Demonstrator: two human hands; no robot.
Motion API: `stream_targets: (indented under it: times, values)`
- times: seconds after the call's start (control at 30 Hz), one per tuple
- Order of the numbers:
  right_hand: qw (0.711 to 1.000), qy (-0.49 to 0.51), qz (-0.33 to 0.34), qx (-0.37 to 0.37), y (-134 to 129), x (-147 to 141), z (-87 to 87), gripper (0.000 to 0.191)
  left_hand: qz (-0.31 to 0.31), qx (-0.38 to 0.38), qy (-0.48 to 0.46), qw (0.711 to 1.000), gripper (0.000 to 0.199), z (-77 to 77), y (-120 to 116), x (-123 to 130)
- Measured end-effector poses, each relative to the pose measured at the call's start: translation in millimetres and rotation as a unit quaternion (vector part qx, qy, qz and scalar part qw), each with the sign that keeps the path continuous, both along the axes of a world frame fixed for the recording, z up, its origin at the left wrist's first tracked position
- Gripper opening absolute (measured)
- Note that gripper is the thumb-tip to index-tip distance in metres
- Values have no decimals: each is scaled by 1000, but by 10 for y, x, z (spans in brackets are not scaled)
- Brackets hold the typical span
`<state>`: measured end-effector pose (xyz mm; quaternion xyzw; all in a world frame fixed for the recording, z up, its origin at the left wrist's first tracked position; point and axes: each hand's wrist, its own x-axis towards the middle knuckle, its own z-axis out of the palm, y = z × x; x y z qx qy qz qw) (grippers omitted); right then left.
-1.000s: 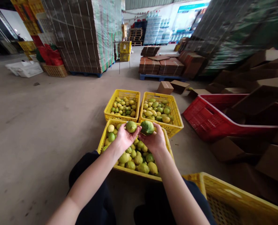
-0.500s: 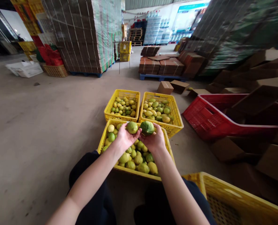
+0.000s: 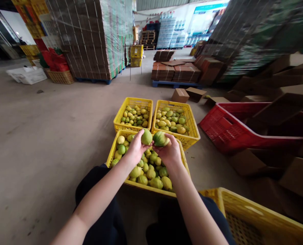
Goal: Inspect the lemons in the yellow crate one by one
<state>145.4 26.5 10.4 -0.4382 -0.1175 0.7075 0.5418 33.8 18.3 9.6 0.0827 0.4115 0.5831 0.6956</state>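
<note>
Above the front crate, left hand has its fingers curled round a green fruit; right hand grips a green-and-yellow fruit, fingers closed on it. Both fruits side by side, near the crate's far rim. Looks like mid-handling: two pieces up off the pile, neither set down, plenty left in the front crate. Back-left crate and back-right crate also hold fruit, none of it in hand. Undersides of the held fruits hidden, some fingertips too; can't tell if the hands touch each other. Hands and forearms block part of the front pile. Lower-right crate is cut off at the edge, contents unclear. Far background blurry.
</note>
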Motion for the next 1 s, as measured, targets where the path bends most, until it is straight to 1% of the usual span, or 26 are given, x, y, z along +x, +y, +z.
stream_targets:
  times: [0.17, 0.27, 0.33, 0.4, 0.47, 0.5, 0.57, 0.63, 0.67, 0.73, 0.8, 0.87, 0.93, 1.0]
  values:
    - [999, -24, -7, 22, -3, -5, -10, 13, 4, 54, 44, 998, 13, -77, -4, -8]
    - [997, -60, -40, 42, 9, -12, -47, 10, 14, 87, 101, 991, 9, -91, -22, -1]
    - [990, -103, -66, 73, 20, -8, -89, 18, 25, 106, 157, 982, 9, -86, -32, 11]
    - [976, -164, -80, 115, 26, 4, -132, 34, 34, 125, 210, 969, 18, -83, -34, 23]
    - [953, -236, -90, 166, 25, 21, -167, 51, 47, 153, 248, 955, 24, -90, -28, 30]
    - [936, -276, -96, 194, 22, 30, -179, 59, 60, 171, 263, 948, 26, -97, -24, 29]
    - [892, -357, -115, 252, 11, 42, -193, 67, 88, 217, 294, 927, 29, -114, -20, 18]
    - [844, -424, -137, 298, -3, 44, -196, 66, 107, 265, 334, 898, 34, -121, -25, -1]
    - [827, -445, -147, 312, -11, 41, -195, 64, 107, 287, 357, 882, 38, -119, -31, -11]
    - [805, -465, -159, 332, -27, 32, -193, 58, 97, 324, 398, 853, 43, -108, -47, -23]
    - [785, -480, -164, 355, -39, 25, -196, 54, 80, 350, 423, 832, 44, -96, -60, -22]
    - [753, -507, -175, 382, -44, 24, -208, 52, 66, 358, 435, 823, 43, -96, -63, -11]
    - [719, -537, -188, 400, -43, 28, -225, 52, 61, 357, 438, 823, 42, -109, -55, -1]
    - [699, -556, -193, 407, -39, 34, -244, 52, 63, 353, 441, 823, 41, -128, -40, 0]
